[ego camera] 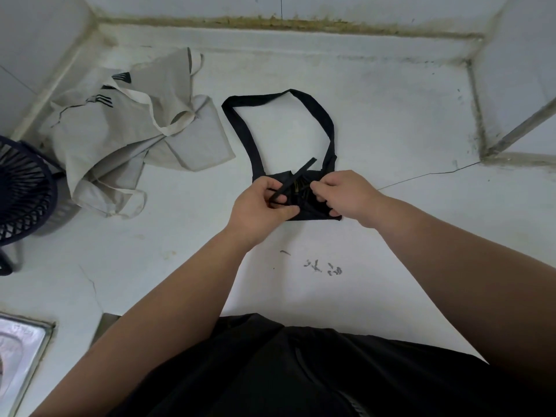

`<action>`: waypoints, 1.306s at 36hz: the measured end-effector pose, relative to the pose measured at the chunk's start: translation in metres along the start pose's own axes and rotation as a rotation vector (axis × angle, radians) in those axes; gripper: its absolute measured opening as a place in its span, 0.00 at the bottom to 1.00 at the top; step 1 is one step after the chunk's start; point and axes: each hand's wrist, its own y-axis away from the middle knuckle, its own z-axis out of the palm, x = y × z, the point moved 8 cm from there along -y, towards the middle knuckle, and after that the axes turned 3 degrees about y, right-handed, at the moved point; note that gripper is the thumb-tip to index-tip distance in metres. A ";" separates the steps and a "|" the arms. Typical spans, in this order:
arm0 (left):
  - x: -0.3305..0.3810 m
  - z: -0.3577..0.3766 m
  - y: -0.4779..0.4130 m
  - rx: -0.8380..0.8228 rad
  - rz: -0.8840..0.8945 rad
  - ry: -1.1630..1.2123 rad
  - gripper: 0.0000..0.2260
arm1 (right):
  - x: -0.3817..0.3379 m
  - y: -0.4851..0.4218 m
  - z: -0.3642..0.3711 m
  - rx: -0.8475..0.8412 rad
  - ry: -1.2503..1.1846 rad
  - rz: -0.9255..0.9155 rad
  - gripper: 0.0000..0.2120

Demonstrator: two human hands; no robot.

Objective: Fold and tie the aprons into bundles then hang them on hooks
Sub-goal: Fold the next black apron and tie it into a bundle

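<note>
While the left edge is cutting off one dark fan (21, 191) and one metal sink (18, 356), one beige apron (129, 130) is lying crumpled on the white counter (391, 115) at back left. Two hands are meeting over one black apron (310, 212), folded small at the counter's middle and lying largely hidden beneath them, its neck loop (323, 115) lying open beyond. The left hand (258, 206) is pinching the thin tie strap (301, 172); the right hand (346, 194) is pinching dark cloth on that apron, strap or fold being hard to distinguish.
</note>
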 end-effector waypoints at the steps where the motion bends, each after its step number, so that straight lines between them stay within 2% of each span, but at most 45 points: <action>1: -0.001 -0.001 -0.001 0.013 0.000 -0.002 0.12 | 0.000 -0.001 0.000 -0.006 -0.001 -0.003 0.18; 5: -0.003 -0.003 -0.005 -0.015 -0.014 0.035 0.06 | -0.002 -0.001 0.003 -0.018 -0.037 -0.013 0.12; 8: 0.001 -0.001 -0.008 -0.079 0.021 -0.065 0.04 | -0.006 0.001 0.005 -0.068 -0.070 -0.023 0.10; 13: 0.005 -0.003 -0.018 -0.168 0.034 -0.248 0.02 | -0.012 -0.002 0.008 -0.039 0.109 -0.121 0.16; 18: 0.007 0.001 -0.023 -0.248 -0.011 -0.172 0.06 | -0.007 -0.006 0.014 -0.097 0.191 -0.108 0.12; 23: 0.006 -0.003 -0.023 -0.120 0.072 -0.297 0.05 | -0.009 -0.005 0.017 -0.122 0.368 -0.143 0.16; 27: 0.007 -0.002 -0.018 -0.056 0.147 -0.378 0.04 | -0.010 -0.006 0.019 -0.110 0.465 -0.184 0.13; 31: 0.004 -0.016 -0.015 0.071 0.137 -0.416 0.07 | -0.004 -0.011 0.013 0.020 0.489 -0.166 0.12; 34: -0.003 -0.032 -0.013 0.210 0.086 -0.414 0.11 | -0.001 -0.009 0.005 0.161 0.501 -0.166 0.17; 41: -0.020 -0.042 -0.008 0.342 -0.015 -0.278 0.13 | 0.006 0.002 -0.010 0.304 0.297 -0.124 0.22; 45: -0.026 -0.048 -0.010 0.343 -0.061 -0.028 0.12 | 0.016 0.008 -0.022 0.357 -0.135 -0.057 0.12; 47: -0.033 -0.050 -0.013 0.319 -0.109 0.179 0.11 | 0.016 0.008 -0.025 0.345 -0.220 -0.054 0.11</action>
